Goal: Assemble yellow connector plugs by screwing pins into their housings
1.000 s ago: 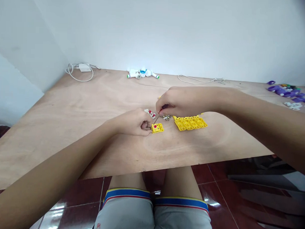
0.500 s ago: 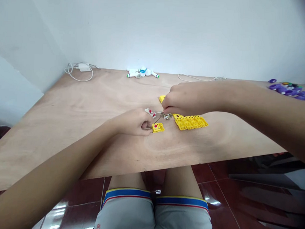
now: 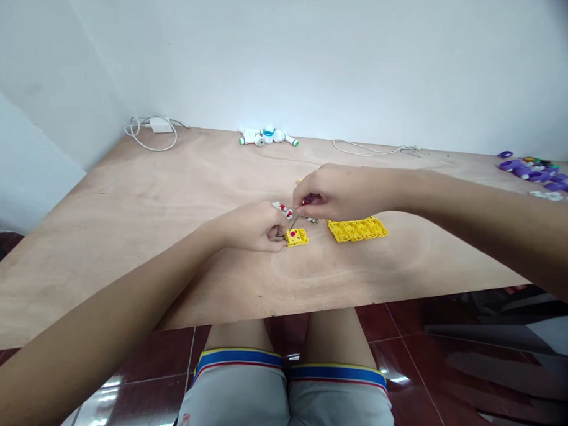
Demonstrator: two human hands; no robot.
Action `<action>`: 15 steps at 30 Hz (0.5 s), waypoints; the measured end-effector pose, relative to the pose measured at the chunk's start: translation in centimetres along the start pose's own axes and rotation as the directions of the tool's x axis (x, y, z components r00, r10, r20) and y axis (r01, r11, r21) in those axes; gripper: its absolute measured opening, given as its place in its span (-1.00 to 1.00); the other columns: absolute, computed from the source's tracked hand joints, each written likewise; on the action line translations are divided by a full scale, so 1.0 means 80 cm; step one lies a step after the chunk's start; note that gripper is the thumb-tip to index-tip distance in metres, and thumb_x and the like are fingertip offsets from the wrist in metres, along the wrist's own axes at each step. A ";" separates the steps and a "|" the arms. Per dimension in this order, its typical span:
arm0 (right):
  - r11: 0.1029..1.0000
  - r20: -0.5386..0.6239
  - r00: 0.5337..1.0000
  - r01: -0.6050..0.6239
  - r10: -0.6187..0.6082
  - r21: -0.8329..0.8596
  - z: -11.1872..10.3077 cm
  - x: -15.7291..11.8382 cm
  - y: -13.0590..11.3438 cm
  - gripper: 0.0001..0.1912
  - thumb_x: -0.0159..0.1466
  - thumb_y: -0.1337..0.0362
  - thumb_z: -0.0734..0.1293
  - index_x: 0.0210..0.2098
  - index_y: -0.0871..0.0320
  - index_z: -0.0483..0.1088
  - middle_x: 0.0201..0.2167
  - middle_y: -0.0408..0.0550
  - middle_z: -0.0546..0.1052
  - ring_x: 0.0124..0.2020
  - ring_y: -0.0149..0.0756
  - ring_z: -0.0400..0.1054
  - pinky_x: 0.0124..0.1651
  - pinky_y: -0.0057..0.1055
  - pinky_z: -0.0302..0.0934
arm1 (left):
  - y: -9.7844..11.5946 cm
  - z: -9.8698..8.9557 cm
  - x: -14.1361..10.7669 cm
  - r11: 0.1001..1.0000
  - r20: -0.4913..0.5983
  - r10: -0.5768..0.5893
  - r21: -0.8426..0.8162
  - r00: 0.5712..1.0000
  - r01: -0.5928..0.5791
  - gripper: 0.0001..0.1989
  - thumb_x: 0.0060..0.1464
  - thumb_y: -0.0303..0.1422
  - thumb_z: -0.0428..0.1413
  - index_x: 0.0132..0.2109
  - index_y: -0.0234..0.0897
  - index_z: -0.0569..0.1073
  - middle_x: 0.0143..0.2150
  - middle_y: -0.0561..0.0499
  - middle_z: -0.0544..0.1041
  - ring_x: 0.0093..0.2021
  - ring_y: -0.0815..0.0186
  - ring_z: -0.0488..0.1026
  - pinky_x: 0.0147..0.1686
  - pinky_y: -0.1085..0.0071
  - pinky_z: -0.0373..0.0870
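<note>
My left hand (image 3: 260, 228) rests on the wooden table with its fingers pinched at the left edge of a small yellow piece (image 3: 297, 237), which has a red dot on it. A thin metal shaft (image 3: 293, 222) slants down to that piece from my right hand (image 3: 324, 194), whose fingers are closed round a dark red handle (image 3: 311, 200), seemingly a screwdriver. Small white and red parts (image 3: 283, 209) lie just behind my left hand. Tiny metal bits (image 3: 313, 220) show under my right hand, which partly hides them. To the right sits a group of joined yellow pieces (image 3: 358, 230).
Along the wall at the back of the table (image 3: 125, 232) lie a white charger with cable (image 3: 160, 125), white and green-tipped parts (image 3: 268, 136) and a thin cable (image 3: 374, 150). Purple parts (image 3: 537, 172) are heaped at the far right, beyond my right forearm.
My right hand has turned and drawn slightly left and down; the red handle now shows in it. The view has shifted slightly. My left hand stays at the small yellow piece.
</note>
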State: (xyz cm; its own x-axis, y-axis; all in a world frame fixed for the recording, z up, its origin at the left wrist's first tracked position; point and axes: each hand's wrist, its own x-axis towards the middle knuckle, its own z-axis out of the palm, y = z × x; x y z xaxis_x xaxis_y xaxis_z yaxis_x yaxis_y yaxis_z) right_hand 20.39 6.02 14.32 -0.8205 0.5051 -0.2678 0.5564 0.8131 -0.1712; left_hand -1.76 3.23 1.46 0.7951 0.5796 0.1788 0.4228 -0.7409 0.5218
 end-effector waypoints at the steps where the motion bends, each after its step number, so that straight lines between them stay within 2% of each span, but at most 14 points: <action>1: 0.998 -0.006 1.000 -0.030 0.030 -0.050 0.001 0.001 -0.003 -0.66 0.54 0.13 0.29 -0.13 0.15 0.68 -0.30 0.01 0.69 -0.37 -0.24 0.42 -0.24 -0.25 0.16 | 0.000 0.000 0.000 1.000 -0.007 0.007 -0.005 1.000 -0.007 -0.72 0.10 -0.42 0.21 -0.45 -0.22 0.26 -0.49 0.13 0.41 -0.46 0.39 0.28 -0.41 0.35 0.14; 4: 0.945 -0.004 0.986 -0.160 0.166 -0.285 0.003 0.003 -0.010 -0.42 0.62 -0.01 0.15 -0.27 0.19 0.62 -0.42 0.09 0.60 -0.45 -0.19 0.34 -0.31 -0.20 0.07 | -0.001 0.000 0.000 1.000 -0.011 0.011 -0.013 1.000 -0.011 -0.73 0.11 -0.42 0.21 -0.45 -0.22 0.26 -0.50 0.13 0.40 -0.48 0.39 0.27 -0.41 0.34 0.14; 7: 0.886 0.018 0.975 -0.193 0.222 -0.422 0.001 0.005 -0.010 -0.35 0.61 -0.08 0.14 -0.43 0.14 0.53 -0.54 0.05 0.48 -0.53 -0.21 0.21 -0.35 -0.17 -0.01 | 0.000 0.000 0.000 1.000 -0.001 0.009 -0.007 1.000 -0.009 -0.74 0.10 -0.44 0.21 -0.45 -0.22 0.27 -0.51 0.13 0.41 -0.50 0.40 0.26 -0.42 0.34 0.12; 10: 0.912 0.030 0.987 -0.134 0.157 -0.389 -0.001 0.006 -0.007 -0.41 0.59 -0.05 0.21 -0.46 0.12 0.48 -0.56 -0.01 0.44 -0.52 -0.24 0.19 -0.35 -0.19 -0.01 | 0.001 0.000 0.000 1.000 -0.002 0.013 0.000 1.000 -0.013 -0.75 0.12 -0.43 0.21 -0.44 -0.23 0.30 -0.50 0.12 0.43 -0.48 0.39 0.30 -0.40 0.35 0.14; 15: 0.972 0.026 0.998 -0.044 0.052 -0.233 -0.005 0.005 -0.012 -0.69 0.49 0.20 0.36 -0.40 0.10 0.51 -0.50 -0.08 0.49 -0.41 -0.26 0.27 -0.31 -0.23 0.00 | 0.001 0.000 -0.001 1.000 -0.005 0.009 0.013 1.000 -0.009 -0.74 0.13 -0.42 0.21 -0.44 -0.23 0.28 -0.50 0.12 0.42 -0.47 0.39 0.29 -0.40 0.34 0.12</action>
State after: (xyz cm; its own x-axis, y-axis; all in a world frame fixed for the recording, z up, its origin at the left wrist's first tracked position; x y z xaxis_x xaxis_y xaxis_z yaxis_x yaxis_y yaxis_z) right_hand 19.50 5.55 14.80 -0.7867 0.5388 -0.3011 0.5464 0.8349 0.0663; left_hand -1.77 3.14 1.45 0.7966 0.5745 0.1879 0.4210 -0.7505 0.5094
